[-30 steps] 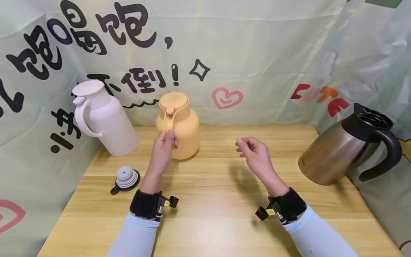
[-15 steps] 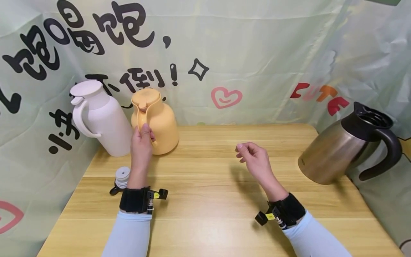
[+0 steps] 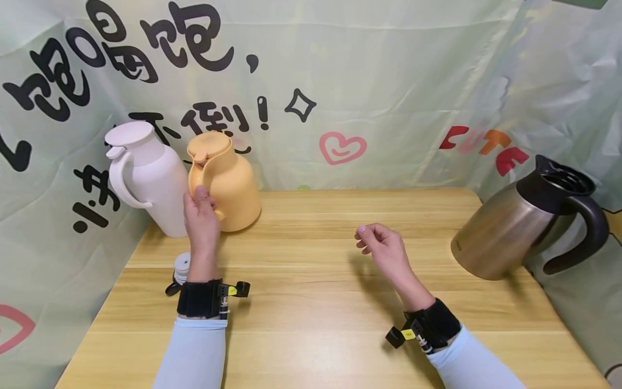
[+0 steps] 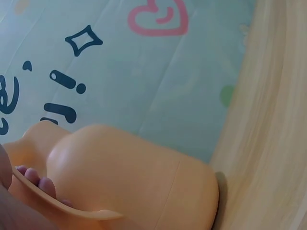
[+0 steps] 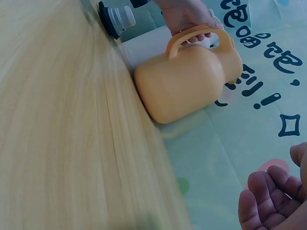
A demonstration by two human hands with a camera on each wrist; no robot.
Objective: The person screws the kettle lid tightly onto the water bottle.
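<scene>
My left hand [image 3: 201, 221] grips the handle of an orange thermos jug [image 3: 235, 189], fingers wrapped through the handle loop. The jug stands upright at the table's back left, its base at or very near the tabletop. Right beside it, partly behind it, is a white thermos jug [image 3: 157, 178]; whether the two touch I cannot tell. In the left wrist view the orange jug [image 4: 124, 177] fills the lower part, with fingertips showing behind the handle. My right hand [image 3: 386, 248] hovers over the middle of the table, fingers loosely curled, holding nothing.
A grey stopper [image 3: 182, 266] with a black base lies near the left forearm, partly hidden by it. A steel thermos jug [image 3: 505, 227] with a black handle and open top stands at the right. Printed cloth [image 3: 389, 81] hangs behind the wooden table [image 3: 311, 302].
The orange jug has moved left in my left hand, from the back centre to beside the white jug. My left forearm now partly covers the stopper. The right hand has lowered slightly.
</scene>
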